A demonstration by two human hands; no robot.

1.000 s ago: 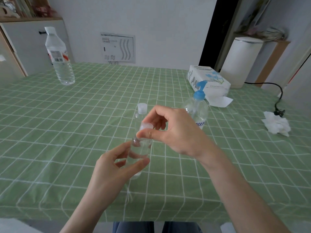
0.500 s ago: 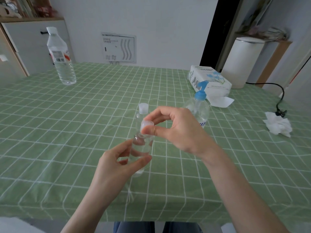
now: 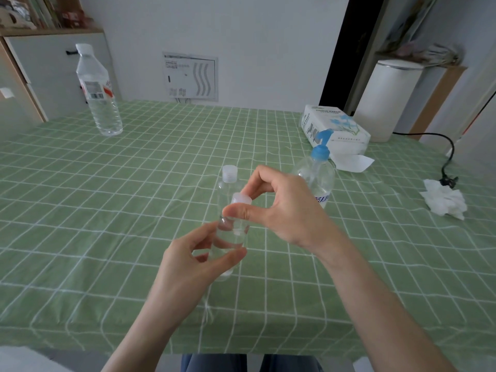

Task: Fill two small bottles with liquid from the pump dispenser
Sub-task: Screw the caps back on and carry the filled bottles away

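My left hand (image 3: 188,264) grips a small clear bottle (image 3: 232,237) by its lower body, just above the table. My right hand (image 3: 279,208) pinches that bottle's white cap (image 3: 241,198) between thumb and fingers at the bottle's top. A second small clear bottle (image 3: 228,183) with a white cap stands upright right behind it. The pump dispenser (image 3: 318,174), clear with a blue pump head, stands behind my right hand, partly hidden by it.
A green checked tablecloth (image 3: 107,210) covers the table. A large water bottle (image 3: 98,92) stands at the far left. A tissue pack (image 3: 335,127) lies at the far right, with a crumpled tissue (image 3: 444,201) and a black cable (image 3: 448,162) near the right edge.
My right fingers have shifted round the cap and its thumb now sits lower on it. The held bottle has stayed in about the same place.
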